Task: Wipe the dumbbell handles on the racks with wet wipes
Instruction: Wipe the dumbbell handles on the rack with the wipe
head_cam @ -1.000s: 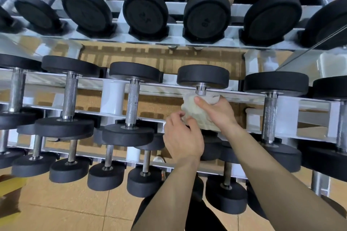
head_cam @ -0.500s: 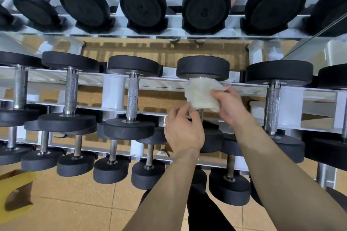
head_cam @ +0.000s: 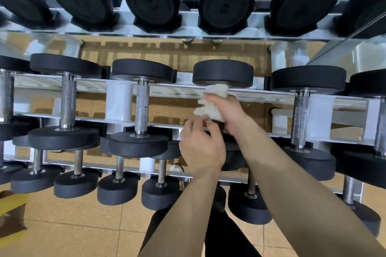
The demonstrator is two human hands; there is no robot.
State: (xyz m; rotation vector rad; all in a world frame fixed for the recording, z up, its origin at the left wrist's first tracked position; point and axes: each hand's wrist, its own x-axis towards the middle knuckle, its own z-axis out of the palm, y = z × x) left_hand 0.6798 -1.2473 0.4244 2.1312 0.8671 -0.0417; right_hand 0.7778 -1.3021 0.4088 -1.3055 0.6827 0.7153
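Observation:
A white wet wipe (head_cam: 211,102) is wrapped round the handle of a black dumbbell (head_cam: 223,73) on the middle shelf of the white rack (head_cam: 119,98). My right hand (head_cam: 227,112) grips the wipe and the handle, which the wipe hides. My left hand (head_cam: 201,146) sits just below, its fingertips pinching the wipe's lower edge. The near head of this dumbbell is mostly hidden behind my hands.
Bare knurled handles stand to the left (head_cam: 142,106) and right (head_cam: 300,119) on the same shelf. Larger dumbbells (head_cam: 226,0) fill the top shelf, smaller ones (head_cam: 117,189) the bottom shelf. A mirror behind reflects hands. Tan floor tiles (head_cam: 83,231) lie below.
My right hand has closed round the handle with the wipe, which was held loosely unfolded half a second ago. My left hand has risen to the wipe's lower edge.

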